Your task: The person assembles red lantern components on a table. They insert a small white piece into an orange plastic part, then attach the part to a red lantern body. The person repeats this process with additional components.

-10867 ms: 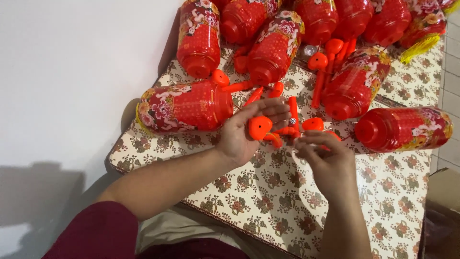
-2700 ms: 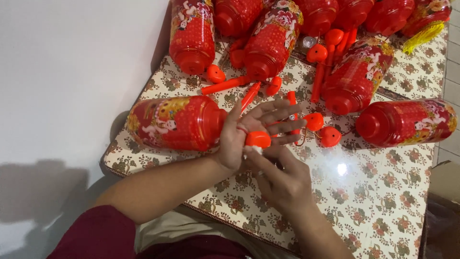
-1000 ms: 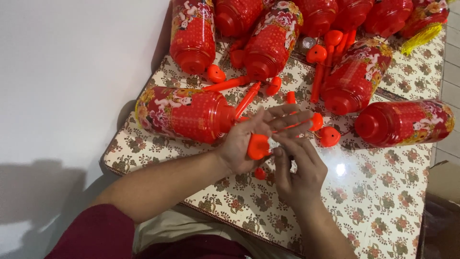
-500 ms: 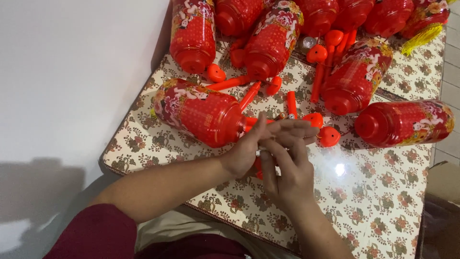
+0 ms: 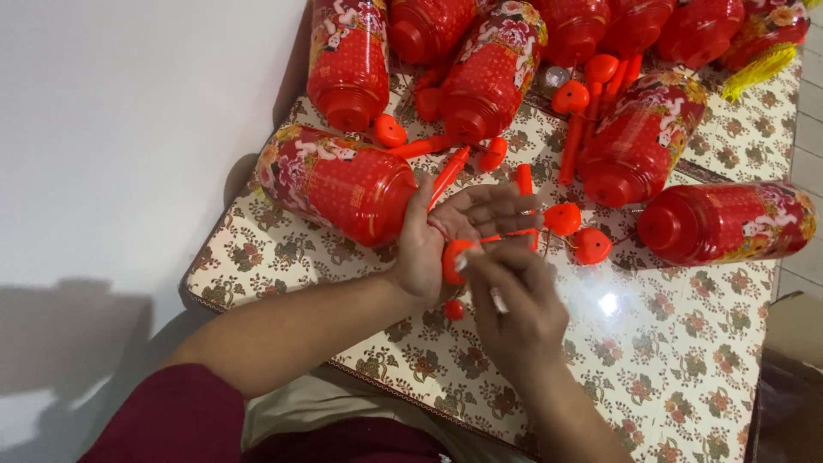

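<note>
My left hand (image 5: 446, 231) lies palm up over the table, with a small orange-red plastic cap (image 5: 454, 260) resting at the base of the palm. Its thumb side touches a red patterned lantern (image 5: 339, 183) lying on its side. My right hand (image 5: 514, 304) is just below, its fingers pinched on a thin white piece at the cap. Another small red piece (image 5: 454, 309) lies on the cloth under the hands. Two more orange caps (image 5: 576, 231) sit just right of my left fingertips.
Several red lanterns (image 5: 724, 223) lie across the floral-cloth table (image 5: 686, 377), with orange sticks (image 5: 573, 150) and caps between them. A yellow tassel (image 5: 754, 69) is at the top right. A white wall stands to the left, a cardboard box (image 5: 793, 377) at the right edge.
The near lantern has rolled right until it meets my left hand. My right hand has come in over the left palm and pinches at the orange cap there.
</note>
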